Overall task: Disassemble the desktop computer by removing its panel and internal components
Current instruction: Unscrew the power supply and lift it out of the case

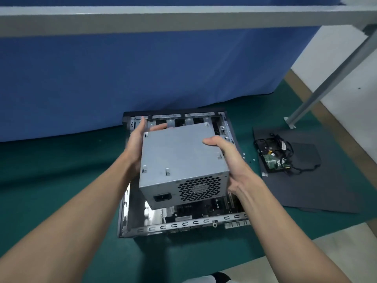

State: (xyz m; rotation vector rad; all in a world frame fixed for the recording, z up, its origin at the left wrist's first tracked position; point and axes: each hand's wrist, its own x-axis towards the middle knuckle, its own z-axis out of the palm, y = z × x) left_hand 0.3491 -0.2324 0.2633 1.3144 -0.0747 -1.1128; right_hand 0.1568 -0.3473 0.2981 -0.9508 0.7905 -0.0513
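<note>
A: What can go wrong?
B: The power supply (181, 158) is held above the open case (183, 226), gripped at both sides by the left hand (135, 144) and right hand (230, 160). Cables behind it are hidden; perhaps one is attached, and a snag or drop is risked.
A: Room?
B: The case rim must be cleared; bare floor (61, 170) is offered leftward.

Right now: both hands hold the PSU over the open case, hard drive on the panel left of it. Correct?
No: head view shows the hard drive on the panel right of the case. Left hand and right hand hold the PSU.
</note>
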